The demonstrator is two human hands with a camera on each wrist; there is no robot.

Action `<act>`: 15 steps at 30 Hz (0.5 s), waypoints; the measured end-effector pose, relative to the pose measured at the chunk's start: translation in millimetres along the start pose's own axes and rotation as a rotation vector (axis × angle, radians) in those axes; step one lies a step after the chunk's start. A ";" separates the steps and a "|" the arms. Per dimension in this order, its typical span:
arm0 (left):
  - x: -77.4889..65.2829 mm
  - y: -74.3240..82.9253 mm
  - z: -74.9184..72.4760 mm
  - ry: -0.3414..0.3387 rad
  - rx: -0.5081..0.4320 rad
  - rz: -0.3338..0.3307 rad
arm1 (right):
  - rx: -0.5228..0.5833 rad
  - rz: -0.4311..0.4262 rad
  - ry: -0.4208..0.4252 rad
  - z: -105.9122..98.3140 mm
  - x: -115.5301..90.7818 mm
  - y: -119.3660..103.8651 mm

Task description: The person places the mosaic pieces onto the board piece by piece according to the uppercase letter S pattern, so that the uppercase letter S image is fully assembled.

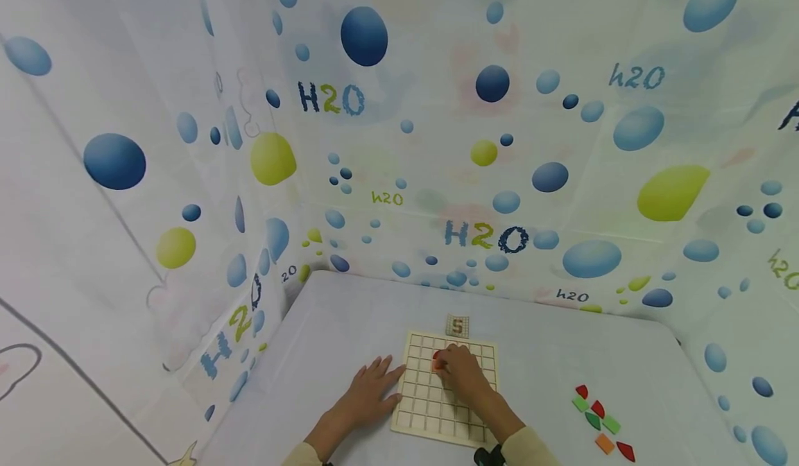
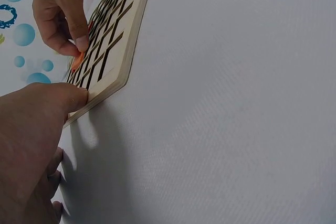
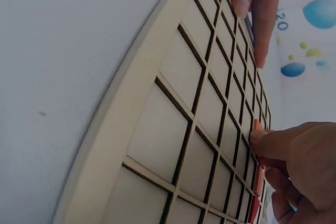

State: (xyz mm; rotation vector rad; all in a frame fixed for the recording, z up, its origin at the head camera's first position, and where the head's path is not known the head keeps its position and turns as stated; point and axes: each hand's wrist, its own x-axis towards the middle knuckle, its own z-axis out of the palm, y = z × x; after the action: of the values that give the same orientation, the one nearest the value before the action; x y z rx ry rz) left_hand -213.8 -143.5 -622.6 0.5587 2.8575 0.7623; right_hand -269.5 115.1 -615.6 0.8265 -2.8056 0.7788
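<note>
A square wooden grid board [image 1: 415, 421] lies on the white table. My left hand [image 1: 370, 393] rests at its left side, fingers spread, the thumb touching the board's edge in the left wrist view. Over the upper middle of the grid, my right hand [image 1: 463, 372] pinches an orange tile [image 2: 77, 61] between thumb and fingers, down at the cells. Beside those fingers a red piece [image 1: 436, 355] shows. In the right wrist view, another orange piece [image 3: 259, 180] and a red one [image 3: 254, 209] sit in the grid near the hand, which partly hides them.
A small patterned tile marked with a 5 or S [image 1: 458, 326] lies just beyond the board. To the right, several loose red, green and orange pieces [image 1: 604, 443] are scattered on the table [image 1: 537, 355]. A printed curtain [image 1: 424, 175] stands behind and at the sides.
</note>
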 end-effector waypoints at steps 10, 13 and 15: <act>-1.3 1.4 -1.1 -0.007 -0.019 -0.014 | -0.042 -0.100 0.061 3.8 -3.0 2.7; -1.4 1.2 0.1 -0.004 -0.014 -0.012 | -0.063 -0.103 0.083 4.5 -3.7 1.9; -1.5 0.7 0.9 -0.003 -0.013 -0.010 | -0.068 -0.098 0.089 5.1 -4.2 1.4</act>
State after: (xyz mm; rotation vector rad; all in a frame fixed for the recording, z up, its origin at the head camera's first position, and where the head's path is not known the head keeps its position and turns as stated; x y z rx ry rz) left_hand -211.9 -143.0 -623.0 0.5428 2.8488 0.7769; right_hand -266.5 115.5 -621.6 0.8874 -2.6753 0.6843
